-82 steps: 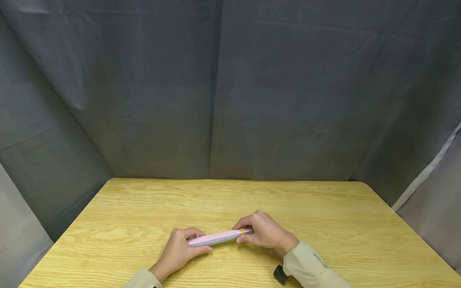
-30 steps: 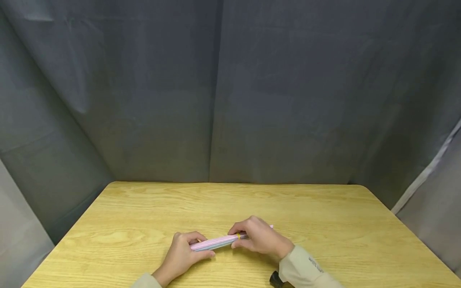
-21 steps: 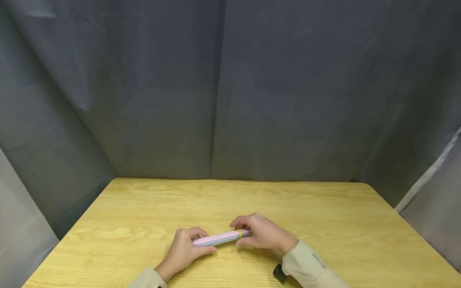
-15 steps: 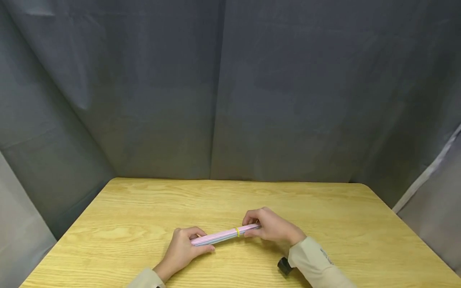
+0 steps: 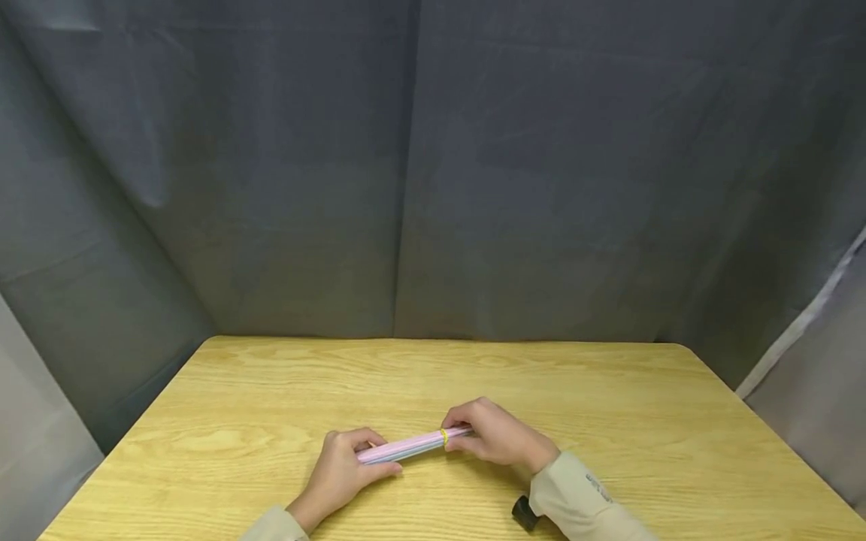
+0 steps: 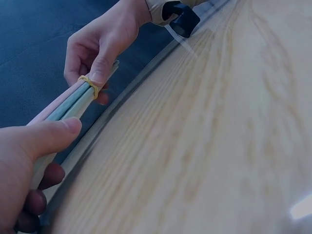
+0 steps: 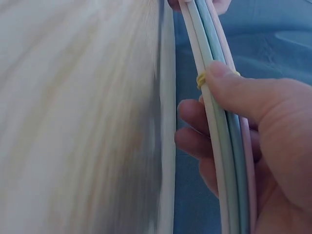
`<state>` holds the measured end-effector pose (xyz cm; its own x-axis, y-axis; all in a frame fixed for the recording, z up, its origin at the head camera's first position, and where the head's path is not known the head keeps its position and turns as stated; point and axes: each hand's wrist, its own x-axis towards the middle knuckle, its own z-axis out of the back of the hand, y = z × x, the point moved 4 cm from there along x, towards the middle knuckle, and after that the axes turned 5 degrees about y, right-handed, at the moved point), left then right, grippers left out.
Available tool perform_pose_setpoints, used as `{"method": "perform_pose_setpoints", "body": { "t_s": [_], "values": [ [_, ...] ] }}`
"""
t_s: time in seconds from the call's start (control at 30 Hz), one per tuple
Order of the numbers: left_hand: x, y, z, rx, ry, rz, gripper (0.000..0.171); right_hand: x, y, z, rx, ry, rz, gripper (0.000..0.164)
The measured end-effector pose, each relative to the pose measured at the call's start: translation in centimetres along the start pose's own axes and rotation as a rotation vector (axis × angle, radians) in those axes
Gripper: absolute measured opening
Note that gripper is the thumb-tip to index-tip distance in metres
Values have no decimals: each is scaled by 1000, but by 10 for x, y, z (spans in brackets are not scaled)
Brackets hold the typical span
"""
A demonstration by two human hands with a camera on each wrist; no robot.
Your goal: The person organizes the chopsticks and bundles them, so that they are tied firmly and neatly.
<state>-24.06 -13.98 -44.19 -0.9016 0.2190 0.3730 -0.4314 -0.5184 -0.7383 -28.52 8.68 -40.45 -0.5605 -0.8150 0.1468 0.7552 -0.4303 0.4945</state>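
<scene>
A bundle of slim pastel rods in pink, blue-green and cream is held between both hands, slanting up to the right over the table. A yellow rubber band is wound round it near its right part. My left hand grips the left end, thumb along the near side and fingers beneath. With thumb and fingers, my right hand pinches the bundle right at the band; in the right wrist view the thumb lies over the band. The rods' right end is hidden by the right hand in the head view.
A wood-grain table spreads beneath the hands. Dark grey cloth hangs behind it and at both sides. A small black device sits at the right wrist by the sleeve.
My right hand moved out along the bundle to the right, leaving the band uncovered half a second ago, then came back left to the band. My left hand has barely moved.
</scene>
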Motion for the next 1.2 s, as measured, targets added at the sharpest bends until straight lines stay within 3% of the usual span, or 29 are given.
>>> {"method": "perform_pose_setpoints", "body": {
  "t_s": [0.27, 0.43, 0.77, 0.93, 1.2],
  "values": [
    [-1, -5, -3, -11, 16, -18, 30, 6, 10, -8, -55, 3, 1, 22],
    [1, -9, -8, -6, 39, -39, 31, 10, 14, -11, -38, 20, 3, 21],
    [-2, -5, -6, 28, 39, -14, 31, 8, 6, -9, 19, 37, -13, 29],
    [-1, -4, -5, 9, 41, 28, 32, 5, -2, -4, 40, 41, -53, 19],
    [-1, -4, -3, 0, 36, 40, 34, 5, -5, -2, 34, 9, -6, 10]
  ]
}}
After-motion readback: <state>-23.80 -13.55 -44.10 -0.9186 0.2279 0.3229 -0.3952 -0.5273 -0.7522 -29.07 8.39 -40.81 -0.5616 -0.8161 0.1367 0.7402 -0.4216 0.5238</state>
